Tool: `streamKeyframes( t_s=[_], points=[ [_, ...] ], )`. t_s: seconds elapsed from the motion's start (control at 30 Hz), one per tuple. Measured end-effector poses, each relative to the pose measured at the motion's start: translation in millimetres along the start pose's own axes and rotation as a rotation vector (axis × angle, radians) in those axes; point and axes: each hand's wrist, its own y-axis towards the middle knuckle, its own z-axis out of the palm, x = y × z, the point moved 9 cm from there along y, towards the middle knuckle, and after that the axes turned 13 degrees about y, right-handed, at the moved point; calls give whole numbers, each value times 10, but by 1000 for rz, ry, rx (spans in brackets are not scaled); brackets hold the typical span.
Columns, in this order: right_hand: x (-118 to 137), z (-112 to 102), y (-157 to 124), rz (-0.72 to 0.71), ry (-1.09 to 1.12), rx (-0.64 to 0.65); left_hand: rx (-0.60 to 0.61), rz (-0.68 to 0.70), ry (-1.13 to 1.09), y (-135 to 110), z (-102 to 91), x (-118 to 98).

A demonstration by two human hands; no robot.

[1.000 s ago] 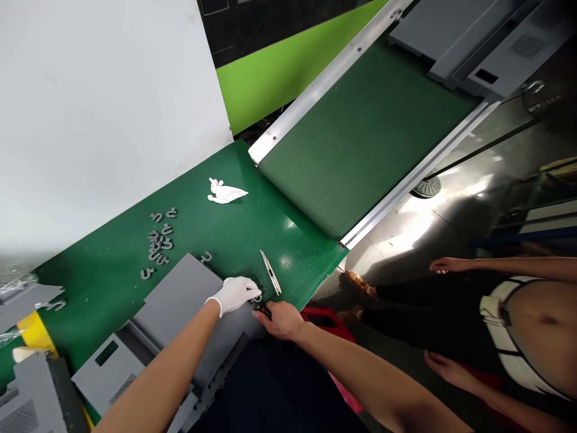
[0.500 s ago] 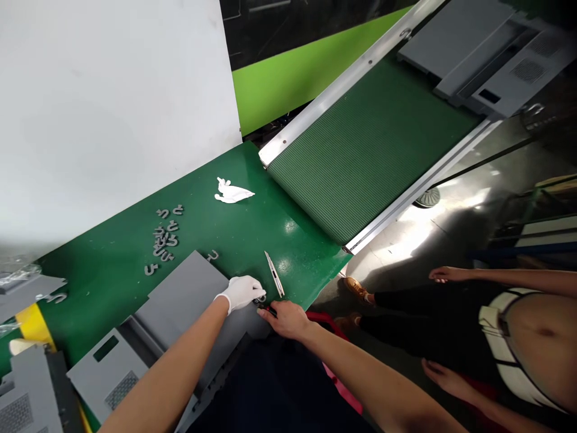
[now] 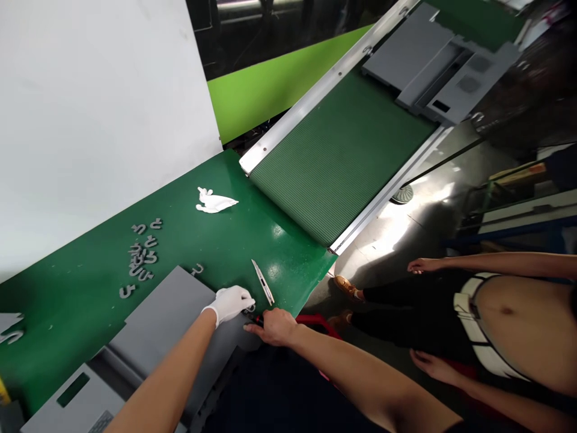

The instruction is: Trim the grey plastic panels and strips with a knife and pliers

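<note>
short black-and-red tool [image 3: 255,319] held at the near edge of the green belt [image 3: 90,288], just right of the corner of a grey panel [image 3: 166,300]. long axis runs roughly left to right, tilted slightly, with the dark end pointing left toward the gloved fingers and the red part nearer the bare hand. small and partly hidden by the fingers, so no finer detail can be made out. right hand [image 3: 276,328], bare, is closed round the tool, fingers together and curled. left hand [image 3: 229,304], in a white glove, has its fingers bunched just above the tool's left end, beside a small grey ring [image 3: 251,308]; whether it pinches the ring or the tool cannot be told. a slim silver blade [image 3: 263,284] lies on the belt just far of both hands, its point aimed far left. grey hooks [image 3: 142,255] sit in a loose heap to the left, one more hook [image 3: 197,270] by the panel's far edge. a white glove [image 3: 215,201] lies crumpled further along the belt. a ribbed belt [image 3: 338,162] runs off far right, carrying a grey panel [image 3: 433,72]. to the right stands a co-worker [image 3: 518,319], hands [image 3: 422,265] open and relaxed, apart from the work.
</note>
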Motion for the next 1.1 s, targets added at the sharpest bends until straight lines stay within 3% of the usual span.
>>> streamKeyframes(
  t_s=[0.27, 0.6, 1.0, 1.1],
  points=[
    [35, -32, -34, -44, 7, -131, -57, -32, 47, -76, -32, 3],
    [-15, -44, 24, -120, -47, -76, -29, -97, -38, -54, 105, 7],
    [144, -158, 83, -83, -126, -66, -96, -102, 117, -20, -52, 69],
    [53, -355, 82, 4, 13, -219, -107, -81, 151, 127, 38, 150]
  ],
)
